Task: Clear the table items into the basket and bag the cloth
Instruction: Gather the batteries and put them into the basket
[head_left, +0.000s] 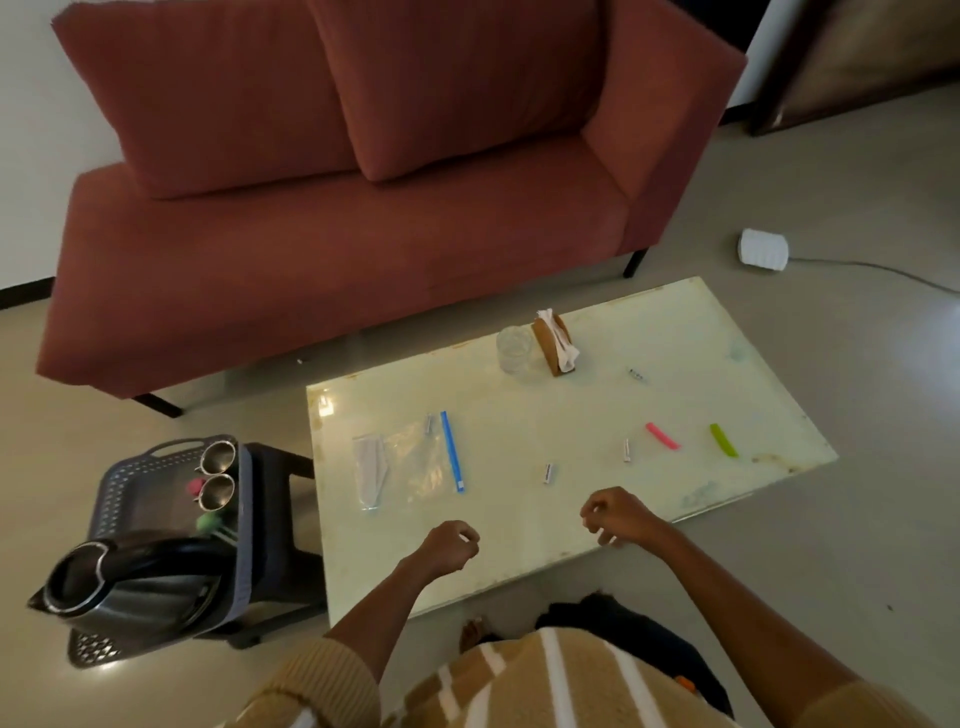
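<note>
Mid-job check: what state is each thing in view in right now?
zip bag: flat on table, seal unclear.
cloth: folded, seemingly inside the bag.
glass jar: upright on table.
napkin holder: upright, holding napkins.
pink clip: lying on table.
green clip: lying on table.
basket: holds kettle and two metal cups.
left hand: loosely curled, empty.
right hand: curled, contents unclear.

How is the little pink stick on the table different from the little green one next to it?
The short pink plastic clip is bright pink; the short green plastic clip is lime green. The pink clip lies nearer the middle of the pale glossy table, the green clip nearer its right edge. Both are small bars lying flat, slanting the same way, not touching.
</note>
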